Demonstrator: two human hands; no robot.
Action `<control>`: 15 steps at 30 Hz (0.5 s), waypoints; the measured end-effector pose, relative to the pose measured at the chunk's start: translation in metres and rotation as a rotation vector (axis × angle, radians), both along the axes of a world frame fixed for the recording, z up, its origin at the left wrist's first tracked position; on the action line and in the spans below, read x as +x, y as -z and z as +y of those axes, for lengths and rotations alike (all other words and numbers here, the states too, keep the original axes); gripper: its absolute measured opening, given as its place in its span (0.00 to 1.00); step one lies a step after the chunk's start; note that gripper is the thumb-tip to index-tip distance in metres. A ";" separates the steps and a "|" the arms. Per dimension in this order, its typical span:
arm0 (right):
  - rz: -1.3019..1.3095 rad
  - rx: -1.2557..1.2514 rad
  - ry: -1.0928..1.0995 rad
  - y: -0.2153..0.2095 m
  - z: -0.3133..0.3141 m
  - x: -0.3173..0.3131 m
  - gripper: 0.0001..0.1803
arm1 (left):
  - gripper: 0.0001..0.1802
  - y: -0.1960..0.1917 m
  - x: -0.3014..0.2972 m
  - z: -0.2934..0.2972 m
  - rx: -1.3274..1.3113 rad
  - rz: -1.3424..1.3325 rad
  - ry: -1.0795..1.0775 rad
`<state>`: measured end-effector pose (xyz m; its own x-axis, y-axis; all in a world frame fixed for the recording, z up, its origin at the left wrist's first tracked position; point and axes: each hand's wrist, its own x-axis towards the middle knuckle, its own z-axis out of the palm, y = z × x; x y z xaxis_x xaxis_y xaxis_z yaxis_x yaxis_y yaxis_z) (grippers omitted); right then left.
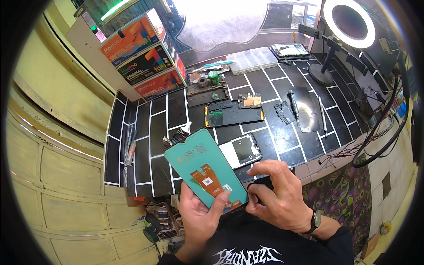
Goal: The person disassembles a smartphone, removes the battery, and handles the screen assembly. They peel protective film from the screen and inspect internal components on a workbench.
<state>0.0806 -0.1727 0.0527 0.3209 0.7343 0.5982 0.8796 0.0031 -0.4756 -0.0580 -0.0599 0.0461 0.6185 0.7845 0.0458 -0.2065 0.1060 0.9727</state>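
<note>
My left hand point(198, 218) grips a phone display panel point(180, 158) by its lower end, thumb on its face and fingers behind. The panel is tilted, with teal film over this side. An orange flex cable point(204, 180) with a small white label lies on the film. My right hand point(285, 196) is at the panel's lower right edge, index finger and thumb curled together; what they hold, if anything, is hidden. Beyond the panel, a phone frame point(227, 151) with a dark battery lies on the bench.
Farther back on the black tiled bench point(276, 132) are a black phone housing point(236, 117), a circuit board point(251, 100), a screwdriver point(293, 106) and a clear compartment box point(251, 61). Stacked cartons point(148, 66) stand at left. A ring light point(327, 23) and black cables point(388, 119) are at right.
</note>
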 end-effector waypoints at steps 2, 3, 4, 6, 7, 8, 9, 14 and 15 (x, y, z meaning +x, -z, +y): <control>0.040 0.011 0.031 0.001 0.001 -0.001 0.13 | 0.34 -0.001 0.000 0.001 -0.041 -0.006 0.008; 0.082 0.018 0.033 0.002 0.000 -0.001 0.12 | 0.34 -0.002 0.001 0.001 -0.061 -0.008 0.012; 0.125 0.025 0.036 0.004 -0.001 -0.001 0.12 | 0.34 -0.001 0.001 0.002 -0.055 -0.023 0.012; 0.219 0.049 0.025 0.009 -0.001 0.001 0.11 | 0.35 0.004 0.002 0.003 -0.042 -0.053 0.008; 0.269 0.066 0.015 0.012 -0.001 0.002 0.10 | 0.35 0.005 0.002 0.004 -0.055 -0.059 0.016; 0.304 0.083 0.017 0.014 -0.002 0.004 0.10 | 0.35 0.005 0.002 0.005 -0.068 -0.065 0.025; 0.338 0.101 0.020 0.015 -0.002 0.006 0.10 | 0.35 0.006 0.001 0.006 -0.082 -0.072 0.034; 0.479 0.227 0.076 0.027 -0.006 0.033 0.03 | 0.31 0.020 -0.004 0.020 -0.221 -0.119 0.127; 0.519 0.253 0.088 0.032 -0.009 0.041 0.04 | 0.31 0.020 -0.003 0.022 -0.264 -0.122 0.136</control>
<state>0.1213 -0.1817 0.0203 0.6720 0.5466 0.4997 0.5340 0.1099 -0.8383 -0.0614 -0.0380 0.0259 0.7209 0.6897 -0.0680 -0.2865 0.3858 0.8770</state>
